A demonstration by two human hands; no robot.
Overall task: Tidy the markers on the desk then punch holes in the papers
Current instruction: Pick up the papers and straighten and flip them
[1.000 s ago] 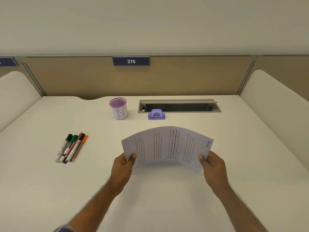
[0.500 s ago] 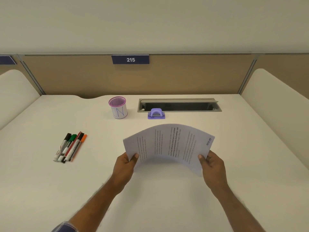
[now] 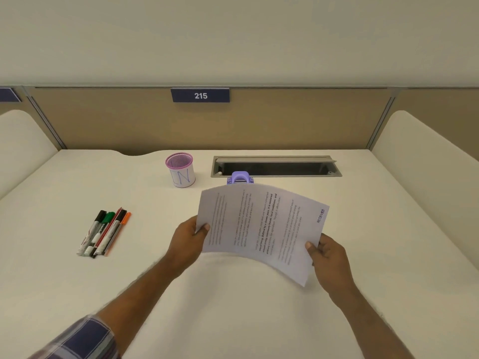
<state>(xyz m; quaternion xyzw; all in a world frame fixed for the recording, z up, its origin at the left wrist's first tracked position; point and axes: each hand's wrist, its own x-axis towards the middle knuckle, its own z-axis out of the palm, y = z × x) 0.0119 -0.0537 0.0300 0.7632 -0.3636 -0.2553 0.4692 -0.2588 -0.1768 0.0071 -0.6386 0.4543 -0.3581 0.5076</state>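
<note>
Head view:
Grip: left hand (image 3: 190, 240) and right hand (image 3: 328, 257) each clasp an end of the papers (image 3: 261, 226), held bowed above the bench (image 3: 233, 307).
Markers (image 3: 103, 233): loose on bench, left; cup (image 3: 180, 169) apparently empty; untidied.
Hole punch (image 3: 239, 177): beyond papers; punching not begun.

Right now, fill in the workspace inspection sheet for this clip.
Surface: white desk, mostly bare.
Job's things: markers lying bunched at left, not in the pink mesh cup; papers held bowed above the desk; purple hole punch behind them.
Clutter: nothing seen.
Grippers: left hand and right hand each pinch a paper edge.
Cables: nothing seen; open cable slot.
Surroundings: partition with sign 215.
</note>
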